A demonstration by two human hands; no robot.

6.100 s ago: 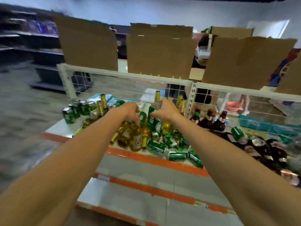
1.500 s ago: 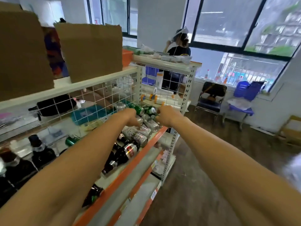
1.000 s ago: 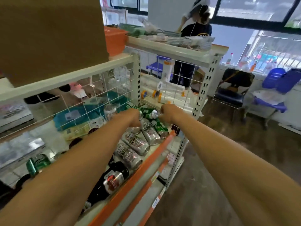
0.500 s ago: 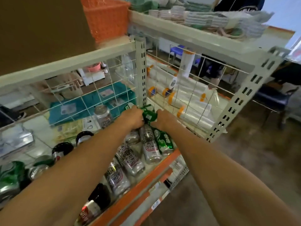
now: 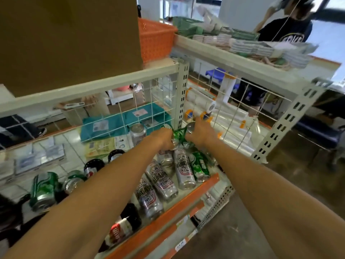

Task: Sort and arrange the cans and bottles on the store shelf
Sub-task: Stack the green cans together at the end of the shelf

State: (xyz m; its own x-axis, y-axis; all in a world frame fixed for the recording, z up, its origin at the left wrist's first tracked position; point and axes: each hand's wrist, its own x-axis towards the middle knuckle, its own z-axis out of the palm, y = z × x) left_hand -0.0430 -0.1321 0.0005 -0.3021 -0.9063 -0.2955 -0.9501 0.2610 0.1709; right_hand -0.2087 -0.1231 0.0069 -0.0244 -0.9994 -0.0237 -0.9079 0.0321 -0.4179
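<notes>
At the right end of the shelf [image 5: 169, 211], beside the white post [image 5: 182, 94], my left hand [image 5: 163, 138] and my right hand [image 5: 202, 134] each grip a green can [image 5: 178, 135]; the two cans touch between the hands. Below them several silver cans [image 5: 183, 168] lie on their sides next to a lying green can [image 5: 200, 165]. One silver can [image 5: 137, 133] stands upright by the wire mesh. Further left lie more green cans [image 5: 43, 189] and dark bottles [image 5: 93, 167], partly hidden by my left forearm.
A cardboard box [image 5: 71, 40] and an orange basket [image 5: 155, 40] sit on the shelf above. Behind the mesh lie teal packs [image 5: 104, 126]; plastic-wrap rolls [image 5: 231, 124] fill the neighbouring bay. A person in a dark shirt [image 5: 287, 32] stands beyond. Bare floor lies to the right.
My hands have gone from the left pile to the shelf's right end. Over the last second they closed round the green cans by the post, and my view drew nearer.
</notes>
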